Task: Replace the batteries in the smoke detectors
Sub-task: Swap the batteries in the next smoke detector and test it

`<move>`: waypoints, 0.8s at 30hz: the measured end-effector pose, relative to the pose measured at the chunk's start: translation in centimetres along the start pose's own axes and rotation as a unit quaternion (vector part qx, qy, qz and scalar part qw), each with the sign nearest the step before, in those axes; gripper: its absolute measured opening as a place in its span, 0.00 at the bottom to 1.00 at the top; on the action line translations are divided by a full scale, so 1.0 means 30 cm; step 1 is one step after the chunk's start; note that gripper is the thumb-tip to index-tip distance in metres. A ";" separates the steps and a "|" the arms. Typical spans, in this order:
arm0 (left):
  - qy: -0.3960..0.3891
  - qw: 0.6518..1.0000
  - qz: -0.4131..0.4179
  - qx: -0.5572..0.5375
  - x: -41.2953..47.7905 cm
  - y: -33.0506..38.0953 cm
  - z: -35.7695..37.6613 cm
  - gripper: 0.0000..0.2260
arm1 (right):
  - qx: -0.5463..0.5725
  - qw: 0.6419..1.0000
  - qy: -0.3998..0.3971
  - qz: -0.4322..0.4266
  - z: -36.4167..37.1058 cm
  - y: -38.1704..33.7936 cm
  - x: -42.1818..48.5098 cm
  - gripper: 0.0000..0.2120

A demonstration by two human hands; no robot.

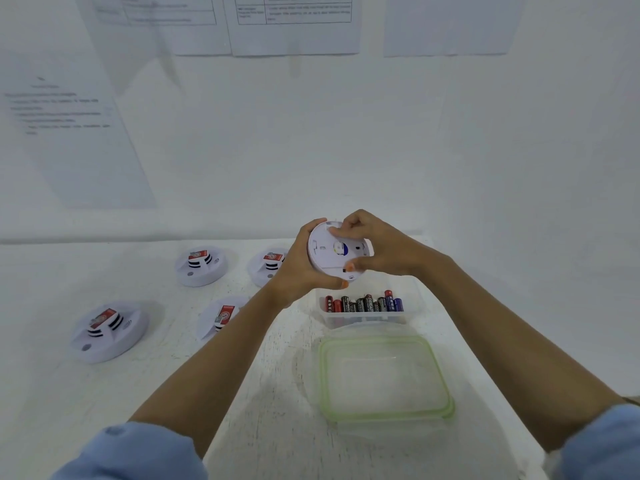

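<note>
— Through the head camera, where was the smoke detector (337,251)?

— Off the table (104,403), lifted in both hands above the far edge. It was tilted, with its flat back turned to the camera.

— How were the hands set?

— The left hand (301,271) cupped the left rim, fingers curled behind and the thumb at the lower edge. The right hand (381,247) pinched it from the other side, with fingertips (336,231) on the upper part of the back and the thumb low. Both had firm hold of it; neither lay open.

— And under them?

— A clear tub (363,320) stood near the far right corner with batteries (363,303) upright in a row inside — red, black and blue. Just nearer the person, along the right edge, lay a clear lid (384,379) with a green rim.

— The left half of the table?

— One detector (201,266) and a second detector (266,268) sat near the far edge, the second partly hidden by the left hand. A third detector (109,332) sat toward the left edge, and a fourth detector (221,318) was half covered by the left forearm. Each carried a red label on its raised middle.

— The wall?

— Printed sheets (294,26), too blurred to read.
</note>
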State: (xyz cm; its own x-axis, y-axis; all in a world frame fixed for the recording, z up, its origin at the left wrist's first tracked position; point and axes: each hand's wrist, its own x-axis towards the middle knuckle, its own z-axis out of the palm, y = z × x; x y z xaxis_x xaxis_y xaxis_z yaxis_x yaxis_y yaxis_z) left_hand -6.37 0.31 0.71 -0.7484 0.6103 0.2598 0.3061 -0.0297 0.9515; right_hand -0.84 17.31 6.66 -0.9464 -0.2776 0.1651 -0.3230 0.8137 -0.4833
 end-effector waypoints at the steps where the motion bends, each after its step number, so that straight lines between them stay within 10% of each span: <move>1: 0.003 1.000 -0.001 0.002 0.002 -0.002 0.001 0.43 | -0.002 1.000 0.001 -0.002 0.000 0.002 -0.001 0.30; 18: 0.052 0.997 0.025 0.053 0.000 -0.027 0.007 0.46 | 0.078 0.996 0.033 0.033 0.052 0.005 -0.005 0.29; 24: 0.069 0.974 0.115 0.183 0.001 0.045 -0.011 0.32 | 0.185 0.977 0.059 0.089 0.082 -0.048 0.021 0.27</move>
State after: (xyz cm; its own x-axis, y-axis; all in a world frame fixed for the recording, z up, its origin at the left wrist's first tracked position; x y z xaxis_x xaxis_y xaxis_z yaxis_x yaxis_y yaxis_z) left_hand -6.18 0.03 2.07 -0.6999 0.5074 0.5026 0.6451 0.1472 0.7498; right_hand -0.97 14.71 5.33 -0.9880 -0.0710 0.1375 -0.1525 0.5971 -0.7875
